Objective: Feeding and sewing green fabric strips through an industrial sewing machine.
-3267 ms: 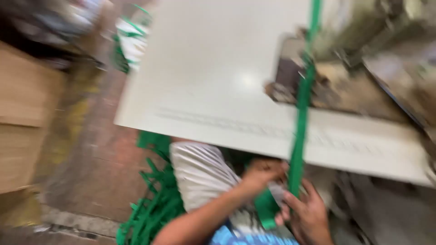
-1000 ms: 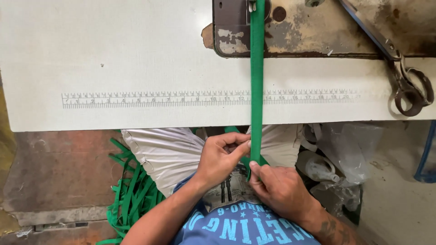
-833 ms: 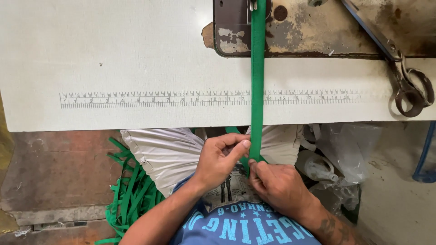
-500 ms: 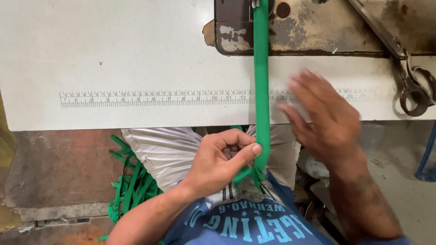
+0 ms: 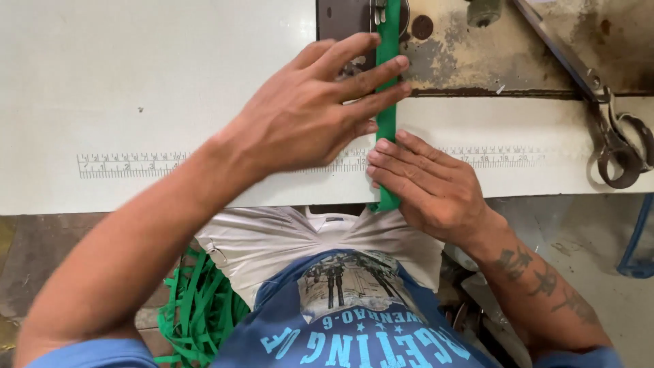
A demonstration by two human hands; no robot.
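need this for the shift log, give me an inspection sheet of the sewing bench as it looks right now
surface: white table with a printed ruler strip along its front edge; worn, stained metal machine bed at the top.
job's things: green strap lies flat from the machine bed to the table's front edge.
clutter: scissors on the table at the right.
grippers: left hand spread flat, fingers on the strap; right hand presses the strap near the table's edge. Neither closes around it.
cables: nothing seen.
surroundings: heap of green strap on the floor at the left; blue object at the right edge, kind unclear.
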